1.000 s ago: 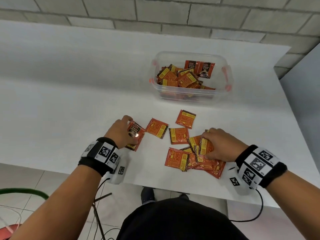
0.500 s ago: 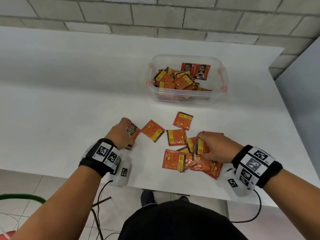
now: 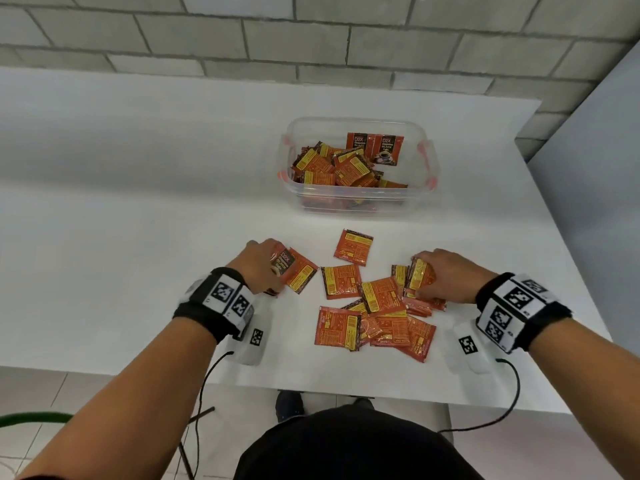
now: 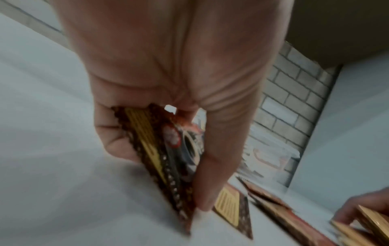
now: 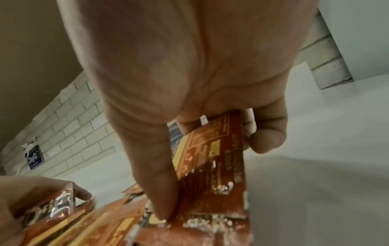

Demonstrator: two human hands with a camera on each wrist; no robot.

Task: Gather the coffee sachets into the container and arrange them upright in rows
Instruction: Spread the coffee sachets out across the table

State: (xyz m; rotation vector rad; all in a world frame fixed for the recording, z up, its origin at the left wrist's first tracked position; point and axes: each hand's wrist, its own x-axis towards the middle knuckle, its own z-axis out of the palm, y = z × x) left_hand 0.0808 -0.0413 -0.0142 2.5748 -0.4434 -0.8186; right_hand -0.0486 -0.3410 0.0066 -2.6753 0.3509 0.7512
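Head view shows both hands, left hand (image 3: pixel 258 265) and right hand (image 3: pixel 446 277), each gripping sachets (image 3: pixel 372 306), the container (image 3: pixel 429 161) lying straight beyond them, nearer the right.

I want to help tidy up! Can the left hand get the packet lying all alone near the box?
Probably yes. That lone packet lies flat on bare table with nothing around it. But the left hand already grips packets, so picking up more could be fiddly.
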